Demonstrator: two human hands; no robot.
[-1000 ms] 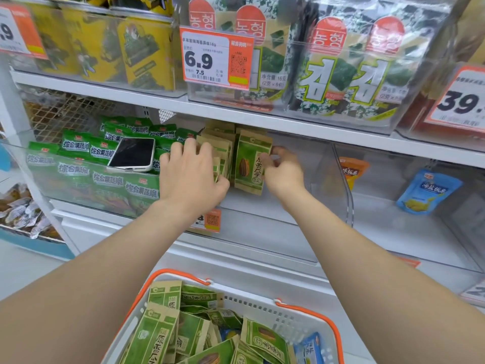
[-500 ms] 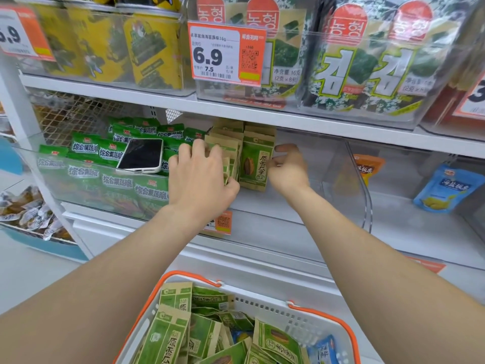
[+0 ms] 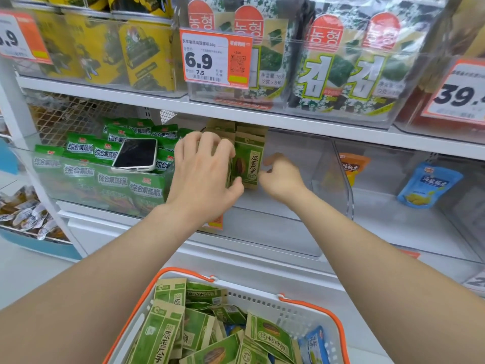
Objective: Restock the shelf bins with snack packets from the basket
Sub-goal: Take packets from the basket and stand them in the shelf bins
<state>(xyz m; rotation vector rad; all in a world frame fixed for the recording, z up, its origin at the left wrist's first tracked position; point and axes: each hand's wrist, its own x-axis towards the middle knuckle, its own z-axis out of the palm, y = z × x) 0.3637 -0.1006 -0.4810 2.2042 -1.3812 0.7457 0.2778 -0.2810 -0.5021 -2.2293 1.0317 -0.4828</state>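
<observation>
Gripping upright packets (image 3: 248,164) in the bin (image 3: 275,232), left hand (image 3: 204,174) curls fingers round them; right hand (image 3: 282,177) fingers curl just beside, contact unclear.

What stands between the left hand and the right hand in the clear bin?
In the head view, a row of upright green and tan packets stands between the left hand and the right hand.

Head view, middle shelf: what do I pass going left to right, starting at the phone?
phone → left hand → green seed packet → right hand → orange packet → blue packet
</observation>
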